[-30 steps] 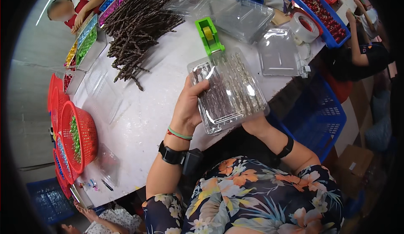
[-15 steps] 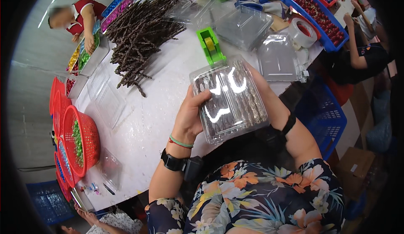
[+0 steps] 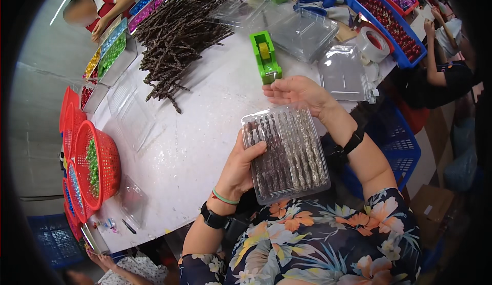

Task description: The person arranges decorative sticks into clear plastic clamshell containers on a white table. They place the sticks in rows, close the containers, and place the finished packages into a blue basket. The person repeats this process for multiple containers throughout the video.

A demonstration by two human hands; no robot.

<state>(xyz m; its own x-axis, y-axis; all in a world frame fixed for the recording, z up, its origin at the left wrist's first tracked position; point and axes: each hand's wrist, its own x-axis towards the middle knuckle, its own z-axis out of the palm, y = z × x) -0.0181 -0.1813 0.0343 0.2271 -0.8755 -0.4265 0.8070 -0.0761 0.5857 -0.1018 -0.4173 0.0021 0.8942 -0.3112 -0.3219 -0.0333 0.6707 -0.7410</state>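
Note:
My left hand (image 3: 240, 164) is closed on the left side of a clear plastic box (image 3: 287, 154), its thumb on the top face. Inside the box lie slim twisted sticks, dark brown on the left and silvery glittered on the right. My right hand (image 3: 300, 93) is beyond the box's far edge, at the near end of a green tape dispenser (image 3: 267, 59) with a yellow core. There its thumb and fingers pinch the end of the tape (image 3: 273, 76).
A heap of dark twisted sticks (image 3: 174, 39) covers the far left of the white table (image 3: 195, 131). Clear plastic boxes (image 3: 302, 31) and a wide tape roll (image 3: 372, 44) lie at the far right. Red baskets (image 3: 105, 157) of beads line the left edge. Other people sit around.
My right hand has let go of the box and moved to the tape dispenser. The box, still in my left hand, has come nearer to me.

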